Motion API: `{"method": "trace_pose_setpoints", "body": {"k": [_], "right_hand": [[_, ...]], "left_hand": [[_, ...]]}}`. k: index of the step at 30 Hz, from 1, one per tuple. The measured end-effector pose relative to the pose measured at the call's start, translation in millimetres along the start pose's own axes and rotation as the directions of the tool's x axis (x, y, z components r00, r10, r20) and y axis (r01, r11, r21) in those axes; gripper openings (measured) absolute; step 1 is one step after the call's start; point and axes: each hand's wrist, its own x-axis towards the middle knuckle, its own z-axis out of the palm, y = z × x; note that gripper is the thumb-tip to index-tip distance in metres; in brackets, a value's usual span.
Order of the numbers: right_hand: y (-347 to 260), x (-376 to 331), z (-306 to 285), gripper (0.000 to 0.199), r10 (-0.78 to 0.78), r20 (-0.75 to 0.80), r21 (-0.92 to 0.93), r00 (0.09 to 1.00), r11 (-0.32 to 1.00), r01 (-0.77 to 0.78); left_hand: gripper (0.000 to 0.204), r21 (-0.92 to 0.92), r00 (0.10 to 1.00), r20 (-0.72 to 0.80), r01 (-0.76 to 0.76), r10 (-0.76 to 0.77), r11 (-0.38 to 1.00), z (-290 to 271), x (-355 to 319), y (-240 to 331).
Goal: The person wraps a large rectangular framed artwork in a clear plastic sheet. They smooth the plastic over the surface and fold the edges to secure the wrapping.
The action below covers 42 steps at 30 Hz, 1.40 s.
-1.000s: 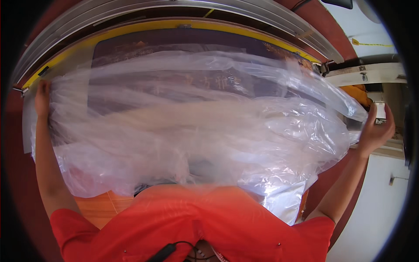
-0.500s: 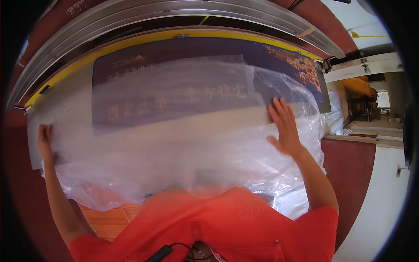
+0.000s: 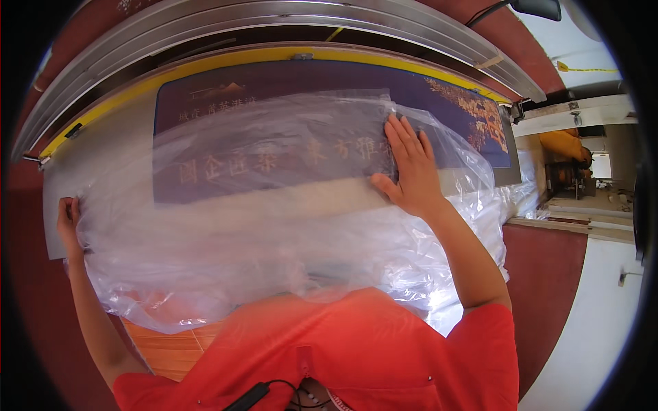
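Under the right hand (image 3: 406, 168), a clear plastic film sheet (image 3: 274, 226) is pressed flat against a dark blue printed panel (image 3: 274, 103); palm down, fingers spread, nothing pinched. Left hand (image 3: 67, 218) is closed on the film's left edge, held against the panel's grey border (image 3: 58, 233), far out from the flat palm. Film is draped over most of the panel face and hangs loose and wrinkled below both hands, down to the orange shirt (image 3: 356, 349). More crumpled film (image 3: 500, 205) is bunched just right of the right forearm. Panel top strip and right end, above and beyond the right fingertips, are left uncovered. Yellow edge strip (image 3: 226, 60) and curved metal rails (image 3: 288, 17) run above the panel.

Step judged: film being spread and smoothed over the panel, roughly midway; upper band and right end not yet covered.

Next move would call for: left edge kept pinned, flat palm swept outward and up toward the bare right corner, slack drawn up from the hanging part. Risk judged: trapped wrinkles, or film slipping off the left edge if that pinch is loosened.
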Motion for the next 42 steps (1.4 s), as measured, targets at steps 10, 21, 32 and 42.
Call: {"method": "trace_pose_setpoints", "body": {"k": [10,21,32,42], "right_hand": [[57.0,73.6,29.5,0.024,0.359,-0.250,0.229,0.899,0.924,-0.305],[50.8,80.5,22.0,0.019,0.187,-0.203,0.138,0.961,0.977,-0.161],[63.6,83.3,14.8,0.016,0.162,0.046,0.435,0.986,0.885,-0.166],[80.0,112.3,17.1,0.023,0.224,0.216,0.336,0.950,0.897,-0.288]], "left_hand": [[0.017,-0.294,0.989,0.068,0.146,-0.132,0.945,-12.4,-8.8,10.9],[0.020,-0.166,0.994,0.043,0.101,-0.095,0.981,-11.3,-11.8,12.4],[0.021,-0.148,0.994,0.024,0.113,-0.110,0.983,-10.2,-14.4,8.0],[0.019,-0.160,0.992,0.062,0.117,-0.108,0.980,-11.8,-12.7,1.0]]}}
